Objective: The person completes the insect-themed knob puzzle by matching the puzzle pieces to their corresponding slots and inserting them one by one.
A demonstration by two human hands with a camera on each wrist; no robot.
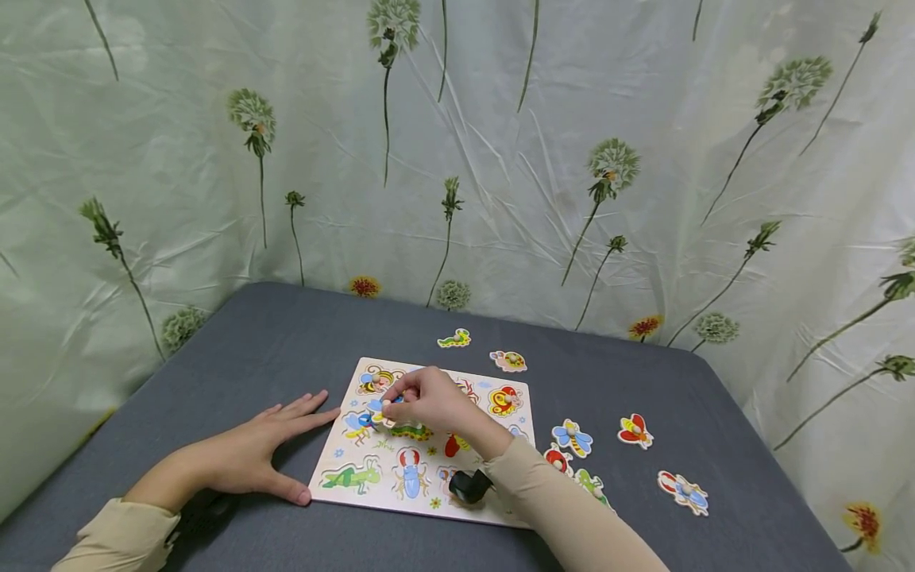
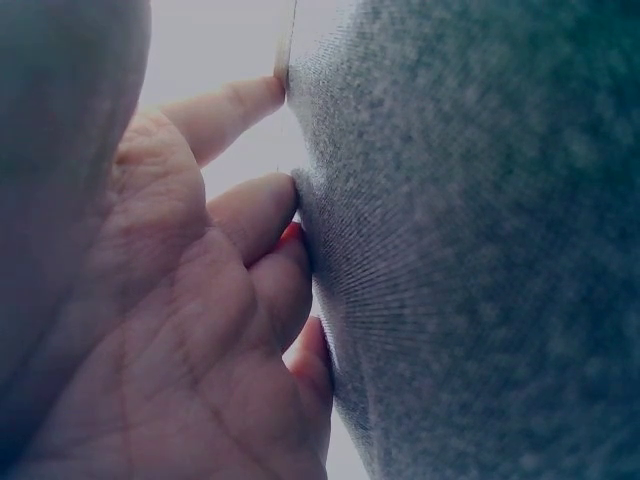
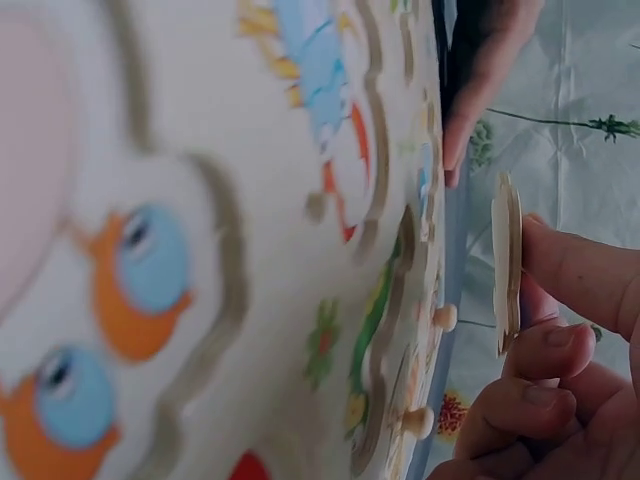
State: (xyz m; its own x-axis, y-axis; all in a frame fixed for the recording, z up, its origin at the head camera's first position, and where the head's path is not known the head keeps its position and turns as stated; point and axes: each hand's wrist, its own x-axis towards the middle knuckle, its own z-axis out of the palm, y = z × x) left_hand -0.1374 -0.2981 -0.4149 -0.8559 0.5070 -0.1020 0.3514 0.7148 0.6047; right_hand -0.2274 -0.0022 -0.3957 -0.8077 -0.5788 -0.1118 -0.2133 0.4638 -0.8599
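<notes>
At the near left corner of the puzzle board [image 1: 372, 465], the left hand [image 1: 243, 454] rests on the dark grey surface [image 1: 236, 357], its fingers straight and spread. Above the left half of the board, the right hand [image 1: 439, 409] pinches a thin puzzle piece [image 3: 507, 268] between thumb and finger. To the right of the board lie a beetle piece [image 1: 684, 492], a blue-winged piece [image 1: 572, 438] and a red-winged piece [image 1: 635, 431]. Beyond its far edge are a spotted piece [image 1: 508, 361], then a caterpillar piece [image 1: 454, 339], and behind these the flowered curtain [image 1: 329, 159].
</notes>
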